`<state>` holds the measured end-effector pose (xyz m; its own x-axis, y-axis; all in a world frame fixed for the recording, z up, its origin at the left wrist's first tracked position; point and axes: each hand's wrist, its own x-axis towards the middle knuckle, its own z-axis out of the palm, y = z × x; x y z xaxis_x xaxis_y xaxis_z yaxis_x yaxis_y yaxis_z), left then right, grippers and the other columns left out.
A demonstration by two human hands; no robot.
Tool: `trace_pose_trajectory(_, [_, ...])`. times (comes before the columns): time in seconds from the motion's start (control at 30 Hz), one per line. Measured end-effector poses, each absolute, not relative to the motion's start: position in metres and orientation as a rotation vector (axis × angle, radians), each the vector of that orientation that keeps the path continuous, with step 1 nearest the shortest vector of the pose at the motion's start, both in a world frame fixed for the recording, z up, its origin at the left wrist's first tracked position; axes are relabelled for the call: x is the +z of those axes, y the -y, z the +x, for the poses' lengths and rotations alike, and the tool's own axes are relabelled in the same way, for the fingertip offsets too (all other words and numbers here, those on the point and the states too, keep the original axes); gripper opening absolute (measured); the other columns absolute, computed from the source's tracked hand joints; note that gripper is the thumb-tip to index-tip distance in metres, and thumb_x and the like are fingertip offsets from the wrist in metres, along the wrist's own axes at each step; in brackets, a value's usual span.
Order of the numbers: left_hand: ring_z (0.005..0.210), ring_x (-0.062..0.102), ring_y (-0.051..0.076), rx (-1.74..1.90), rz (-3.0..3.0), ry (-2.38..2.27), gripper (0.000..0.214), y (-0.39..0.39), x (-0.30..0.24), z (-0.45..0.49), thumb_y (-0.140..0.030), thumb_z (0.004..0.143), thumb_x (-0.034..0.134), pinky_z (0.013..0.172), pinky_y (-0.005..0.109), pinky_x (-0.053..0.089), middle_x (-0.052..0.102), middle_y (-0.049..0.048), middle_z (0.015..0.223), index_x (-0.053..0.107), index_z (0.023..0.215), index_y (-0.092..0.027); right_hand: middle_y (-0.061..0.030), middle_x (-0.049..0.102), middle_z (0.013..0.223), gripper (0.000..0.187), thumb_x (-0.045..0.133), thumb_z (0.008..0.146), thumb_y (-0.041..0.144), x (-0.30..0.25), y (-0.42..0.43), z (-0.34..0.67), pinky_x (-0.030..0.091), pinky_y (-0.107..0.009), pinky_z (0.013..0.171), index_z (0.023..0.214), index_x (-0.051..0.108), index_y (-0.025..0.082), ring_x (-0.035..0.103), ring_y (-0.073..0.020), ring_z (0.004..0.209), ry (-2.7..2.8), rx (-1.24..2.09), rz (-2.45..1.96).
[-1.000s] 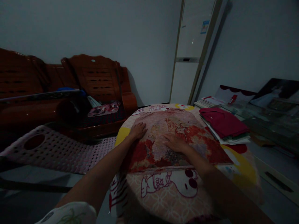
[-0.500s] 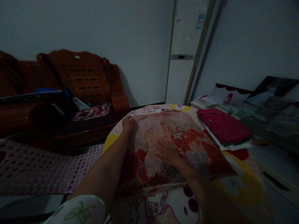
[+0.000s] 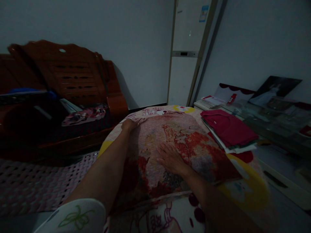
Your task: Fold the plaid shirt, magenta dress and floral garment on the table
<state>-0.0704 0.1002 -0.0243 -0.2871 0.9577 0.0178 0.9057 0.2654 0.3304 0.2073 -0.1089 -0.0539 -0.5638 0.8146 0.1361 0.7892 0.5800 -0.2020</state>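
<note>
Taking the cloth's middle as the dial's centre, with twelve on the side away from the body, pressed the right hand (image 3: 171,158) open and palm-down near that centre, fingers spread toward ten o'clock. Reached the left hand (image 3: 129,124) out to the far corner of the patterned cloth (image 3: 199,145) at about ten o'clock, close to small creases running toward twelve. Could not tell in such dim light whether pinching that corner or merely resting on it.

Had the patterned cloth lying wide and nearly flat on the covered worktop (image 3: 255,187), with the folded red cloth (image 3: 228,126) just beside it at two o'clock. Seemed, as a judgement, to be on a spreading-and-smoothing step and well along, with the clearest rumpling at the ten-o'clock corner.

Called next, by that reading, for steadying the middle under the right palm while easing the corner outward toward ten, gently enough not to drag the printed cover underneath. Called also for a light sweep from the centre toward twelve, to flatten the creases along the far edge.
</note>
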Motion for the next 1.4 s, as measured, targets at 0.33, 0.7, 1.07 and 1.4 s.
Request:
trace_pose_trajectory(0.33, [0.111, 0.060, 0.029, 0.792, 1.501, -2.484, 0.036, -0.086, -0.020, -0.076, -0.022, 0.093, 0.048, 0.087, 0.035, 0.047, 0.064, 0.0190, 0.122, 0.052, 0.125, -0.005, -0.0117, 0.029, 0.160, 0.058, 0.035, 0.100, 0.051, -0.056, 0.109, 0.208, 0.018, -0.048, 0.120, 0.149, 0.040, 0.019, 0.021, -0.0275, 0.149, 2.584, 0.186, -1.353])
trace_pose_trajectory(0.7, [0.113, 0.060, 0.033, 0.652, 1.735, -2.553, 0.045, -0.047, -0.041, -0.083, -0.040, 0.094, 0.041, 0.090, 0.038, 0.048, 0.064, 0.0235, 0.119, 0.060, 0.118, -0.007, -0.0123, 0.031, 0.159, 0.058, 0.036, 0.100, 0.051, -0.052, 0.106, 0.206, 0.016, -0.048, 0.121, 0.149, 0.042, 0.018, 0.024, -0.0269, 0.148, 2.568, 0.232, -1.363])
trace_pose_trajectory(1.07, [0.110, 0.064, 0.035, 0.472, 1.683, -2.548, 0.040, 0.007, -0.028, -0.076, -0.032, 0.092, 0.041, 0.083, 0.037, 0.050, 0.066, 0.0265, 0.114, 0.063, 0.113, -0.006, -0.0126, 0.038, 0.156, 0.054, 0.041, 0.099, 0.041, -0.056, 0.098, 0.223, 0.021, -0.046, 0.119, 0.147, 0.043, 0.018, 0.030, -0.0246, 0.146, 2.484, 0.167, -1.473])
trace_pose_trajectory(1.4, [0.107, 0.065, 0.036, 0.311, 1.717, -2.488, 0.049, 0.045, -0.027, -0.090, -0.046, 0.090, 0.044, 0.081, 0.037, 0.050, 0.069, 0.0251, 0.113, 0.068, 0.108, -0.007, -0.0140, 0.068, 0.122, 0.055, 0.017, 0.099, 0.024, -0.047, 0.065, 0.334, 0.045, -0.035, 0.100, 0.124, 0.065, 0.013, 0.062, -0.0229, 0.115, 1.926, 0.201, -1.849])
